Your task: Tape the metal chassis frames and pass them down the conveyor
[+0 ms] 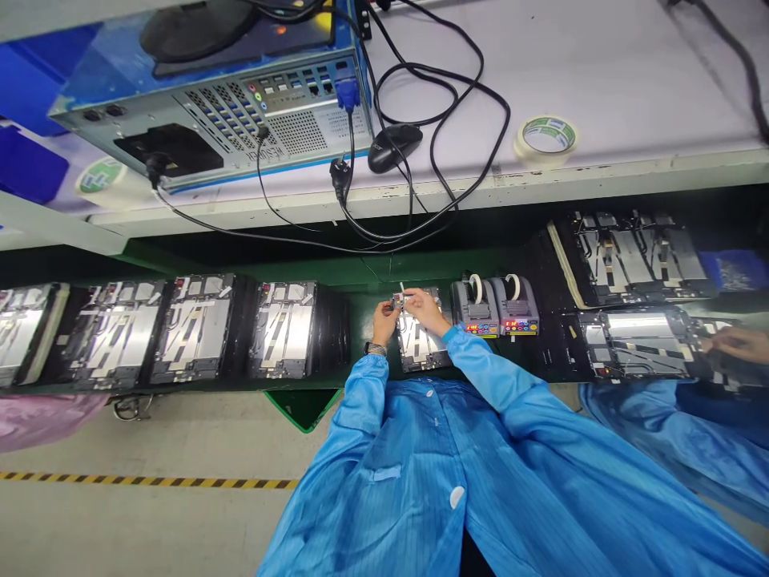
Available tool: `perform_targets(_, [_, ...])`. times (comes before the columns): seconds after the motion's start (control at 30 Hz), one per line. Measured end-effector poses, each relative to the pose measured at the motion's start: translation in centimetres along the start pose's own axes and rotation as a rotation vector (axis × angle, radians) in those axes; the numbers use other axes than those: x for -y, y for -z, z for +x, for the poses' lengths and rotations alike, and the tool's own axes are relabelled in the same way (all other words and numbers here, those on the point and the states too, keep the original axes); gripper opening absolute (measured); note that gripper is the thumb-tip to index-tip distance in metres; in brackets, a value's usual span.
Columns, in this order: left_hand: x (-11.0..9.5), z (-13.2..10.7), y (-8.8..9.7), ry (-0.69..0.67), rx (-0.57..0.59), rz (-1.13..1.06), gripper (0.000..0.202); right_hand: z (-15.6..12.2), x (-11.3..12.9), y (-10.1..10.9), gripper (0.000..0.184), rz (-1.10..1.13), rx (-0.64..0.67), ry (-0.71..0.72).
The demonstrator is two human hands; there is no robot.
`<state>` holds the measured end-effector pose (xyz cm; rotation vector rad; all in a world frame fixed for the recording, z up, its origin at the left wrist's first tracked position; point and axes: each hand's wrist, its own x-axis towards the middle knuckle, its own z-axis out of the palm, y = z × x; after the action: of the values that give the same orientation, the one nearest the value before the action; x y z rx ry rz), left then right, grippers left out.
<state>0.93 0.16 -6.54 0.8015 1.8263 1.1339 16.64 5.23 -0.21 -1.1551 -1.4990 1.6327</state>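
An opened electronic device panel (pixel 419 344), with a silvery middle and dark edges, lies on the green bench right in front of me. My left hand (pixel 384 322) is at its upper left corner, fingers closed around something too small to make out. Just beside it, my right hand (pixel 425 311) reaches over the panel's top edge with thumb and finger pinched. A narrow white strip of tape (pixel 402 286) sticks up at the right fingertips. Two grey tape dispensers (pixel 474 308) with lit red displays stand close to the right of the panel.
Stacks of similar panels (pixel 282 328) stand along the bench to the left, with more panels (pixel 642 256) at right. A co-worker's hand (pixel 742 343) is at far right. On the shelf above are a computer tower (pixel 240 120), cables, a mouse (pixel 395 147) and a tape roll (pixel 546 138).
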Motion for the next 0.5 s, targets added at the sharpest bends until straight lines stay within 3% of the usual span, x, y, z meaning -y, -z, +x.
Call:
perform_targets(0.13, [0.5, -0.1, 0.1, -0.102, -0.018, -0.004, 0.045, -3.8, -1.0, -1.8, 0.053, 0.516, 0.091, -0.281])
perform_targets(0.23, [0.6, -0.3, 0.2, -0.157, -0.012, -0.011, 0.052, -5.0, -1.0, -2.7, 0.056, 0.768, 0.085, -0.383])
perform_targets(0.5, [-1.1, -0.9, 0.5, -0.279, 0.025, 0.057, 0.050, -4.1, -0.6, -2.8, 0.039, 0.960, 0.066, -0.467])
